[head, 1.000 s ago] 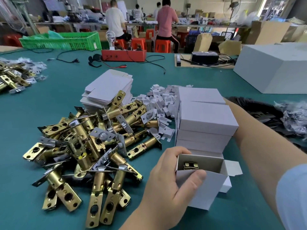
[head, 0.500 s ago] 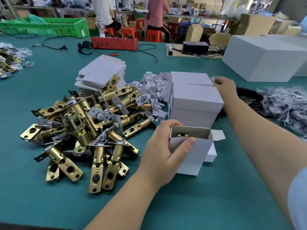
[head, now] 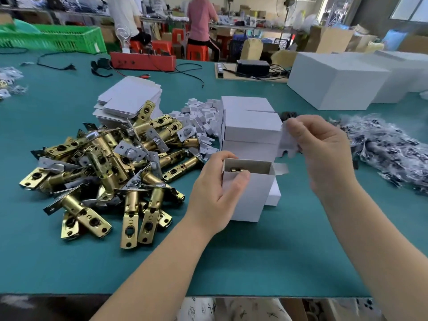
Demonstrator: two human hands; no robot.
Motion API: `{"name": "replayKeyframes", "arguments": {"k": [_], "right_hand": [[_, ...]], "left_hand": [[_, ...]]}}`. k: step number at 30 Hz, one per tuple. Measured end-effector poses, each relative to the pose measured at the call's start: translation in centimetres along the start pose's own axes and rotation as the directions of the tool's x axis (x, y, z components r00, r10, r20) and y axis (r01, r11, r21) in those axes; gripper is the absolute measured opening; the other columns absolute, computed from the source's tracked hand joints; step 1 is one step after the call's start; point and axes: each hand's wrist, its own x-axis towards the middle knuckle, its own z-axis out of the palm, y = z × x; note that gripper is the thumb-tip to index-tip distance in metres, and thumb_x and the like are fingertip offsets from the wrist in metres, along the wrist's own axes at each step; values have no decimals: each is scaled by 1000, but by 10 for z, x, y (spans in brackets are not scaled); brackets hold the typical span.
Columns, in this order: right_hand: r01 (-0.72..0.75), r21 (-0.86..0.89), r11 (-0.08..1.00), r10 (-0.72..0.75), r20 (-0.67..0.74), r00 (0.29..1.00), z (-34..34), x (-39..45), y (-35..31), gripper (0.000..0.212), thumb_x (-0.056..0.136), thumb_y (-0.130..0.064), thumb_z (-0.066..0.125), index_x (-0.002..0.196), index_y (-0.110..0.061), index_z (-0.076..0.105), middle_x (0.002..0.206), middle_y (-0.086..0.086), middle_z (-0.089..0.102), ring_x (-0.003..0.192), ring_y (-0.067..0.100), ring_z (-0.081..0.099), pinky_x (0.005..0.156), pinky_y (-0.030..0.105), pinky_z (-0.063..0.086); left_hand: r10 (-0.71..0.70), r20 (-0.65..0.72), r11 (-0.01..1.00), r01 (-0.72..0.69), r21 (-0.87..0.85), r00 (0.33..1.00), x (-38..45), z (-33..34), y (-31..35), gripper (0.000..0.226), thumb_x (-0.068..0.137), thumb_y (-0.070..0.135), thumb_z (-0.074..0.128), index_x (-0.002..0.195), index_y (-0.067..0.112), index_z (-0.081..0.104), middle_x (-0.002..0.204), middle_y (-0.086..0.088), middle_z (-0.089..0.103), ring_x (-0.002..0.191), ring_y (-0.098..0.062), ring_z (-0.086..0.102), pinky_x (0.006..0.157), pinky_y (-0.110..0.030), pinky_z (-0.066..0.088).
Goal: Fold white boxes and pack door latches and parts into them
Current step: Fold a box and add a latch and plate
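Note:
My left hand point(head: 215, 193) grips an open white box point(head: 249, 198) that stands upright on the green table; the brass end of a door latch point(head: 236, 169) shows inside it. My right hand point(head: 324, 154) is raised just right of the box and pinches a small white card insert point(head: 287, 144). Behind the open box stands a stack of closed white boxes point(head: 251, 126). A pile of brass door latches point(head: 108, 172) lies to the left. Flat unfolded boxes point(head: 128, 100) are stacked behind that pile, and small white card inserts point(head: 201, 117) are heaped beside them.
Bagged dark parts point(head: 389, 151) lie at the right. Large white cartons point(head: 335, 79) stand at the back right. A red tray point(head: 142, 61), cables and a green crate point(head: 51, 38) sit at the table's far side. People work at benches beyond. The table's front edge point(head: 208, 295) is close to me.
My right hand has come back from behind the box stack, now holding a white card insert near the open box. My left hand has kept its grip on the box.

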Motion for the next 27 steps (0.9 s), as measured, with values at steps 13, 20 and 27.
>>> {"name": "replayKeyframes", "arguments": {"k": [13, 20, 27], "right_hand": [[170, -433, 885, -138, 104, 985, 23, -42, -13, 23, 83, -18, 71, 67, -33, 63, 60, -11, 62, 60, 5, 53, 57, 20, 43], [246, -656, 714, -144, 206, 968, 15, -40, -27, 12, 82, -23, 70, 70, -21, 72, 57, -11, 52, 58, 6, 44, 58, 27, 33], [354, -821, 448, -20, 387, 922, 22, -41, -32, 55, 88, -59, 39, 67, -20, 73, 72, -7, 44, 79, 19, 39, 74, 35, 31]], "left_hand": [[60, -8, 997, -60, 40, 998, 0, -1, -3, 42, 83, 52, 49, 109, 19, 53, 92, 20, 58, 88, -5, 56, 74, -25, 42], [56, 4, 998, -56, 32, 998, 1, -1, -2, 39, 81, 51, 49, 108, 23, 52, 91, 24, 55, 88, -6, 55, 74, -26, 43], [34, -4, 998, -34, 49, 999, 0, -2, 0, 39, 80, 54, 47, 107, 26, 51, 93, 17, 55, 86, -8, 53, 72, -27, 42]]}}
